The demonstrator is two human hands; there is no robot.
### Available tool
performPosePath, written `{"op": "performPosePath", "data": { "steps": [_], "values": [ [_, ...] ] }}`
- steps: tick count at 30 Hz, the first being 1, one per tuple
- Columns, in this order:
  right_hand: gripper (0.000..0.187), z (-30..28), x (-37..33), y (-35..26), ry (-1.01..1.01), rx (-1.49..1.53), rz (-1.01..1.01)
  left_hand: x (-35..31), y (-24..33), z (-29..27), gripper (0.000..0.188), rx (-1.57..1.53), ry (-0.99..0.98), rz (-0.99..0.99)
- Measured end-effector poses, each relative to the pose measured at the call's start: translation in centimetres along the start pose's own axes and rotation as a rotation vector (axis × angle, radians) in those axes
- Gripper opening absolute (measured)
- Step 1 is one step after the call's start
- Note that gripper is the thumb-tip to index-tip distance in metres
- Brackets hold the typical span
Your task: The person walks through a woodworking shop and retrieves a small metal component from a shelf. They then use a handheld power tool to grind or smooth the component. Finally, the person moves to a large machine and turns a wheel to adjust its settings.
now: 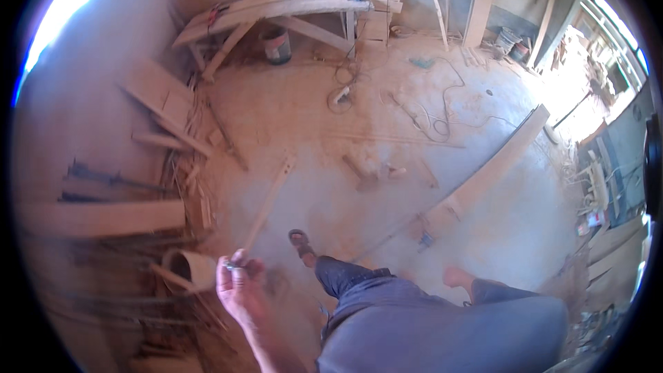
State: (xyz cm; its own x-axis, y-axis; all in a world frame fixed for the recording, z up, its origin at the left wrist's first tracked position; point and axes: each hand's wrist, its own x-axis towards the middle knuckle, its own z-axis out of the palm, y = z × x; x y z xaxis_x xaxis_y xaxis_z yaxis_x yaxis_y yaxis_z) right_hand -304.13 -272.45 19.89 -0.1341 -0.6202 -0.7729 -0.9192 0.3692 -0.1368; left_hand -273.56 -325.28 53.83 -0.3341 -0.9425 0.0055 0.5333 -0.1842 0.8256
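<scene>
My left hand (240,289) is raised at the lower left, its fingers closed in a pinch. Between the fingertips is a small, dark, shiny piece (233,266), too small to name. Just beyond the fingers a narrow wooden strip (268,202) runs away over the dusty floor; I cannot tell whether the hand touches it. A pale, wide-mouthed cylinder (199,271) lies to the left of the hand. My right hand is out of view.
A rough wooden workbench (276,8) stands at the back, with a bucket (277,47) beneath. A long plank (483,183) lies at right. Cords (431,128) trail over the floor. Boards and scraps (166,114) line the left wall. A bright doorway (587,62) opens at far right.
</scene>
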Motion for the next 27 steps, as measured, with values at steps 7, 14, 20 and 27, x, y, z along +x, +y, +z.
{"op": "performPosePath", "data": {
  "steps": [7, 14, 20, 27],
  "values": [
    [0.028, -20.6, 20.3, -6.4, 0.162, 0.483, 0.048, 22.9, -5.2, 3.8, 0.033, 0.151, -0.138, -0.132],
    [0.030, -60.5, 26.2, -1.4, 0.709, 1.032, 0.181, 43.3, -10.7, 9.7, 0.025, 0.128, -0.095, -0.329],
    [0.028, -74.5, 34.6, 8.0, 0.859, 1.333, 0.219, 59.5, -18.1, 16.8, 0.021, 0.109, -0.081, -0.483],
    [0.026, -81.8, 51.0, 21.2, 0.959, 1.195, 0.312, 83.6, -30.6, 27.1, 0.023, 0.237, -0.154, -0.547]
  ]
}}
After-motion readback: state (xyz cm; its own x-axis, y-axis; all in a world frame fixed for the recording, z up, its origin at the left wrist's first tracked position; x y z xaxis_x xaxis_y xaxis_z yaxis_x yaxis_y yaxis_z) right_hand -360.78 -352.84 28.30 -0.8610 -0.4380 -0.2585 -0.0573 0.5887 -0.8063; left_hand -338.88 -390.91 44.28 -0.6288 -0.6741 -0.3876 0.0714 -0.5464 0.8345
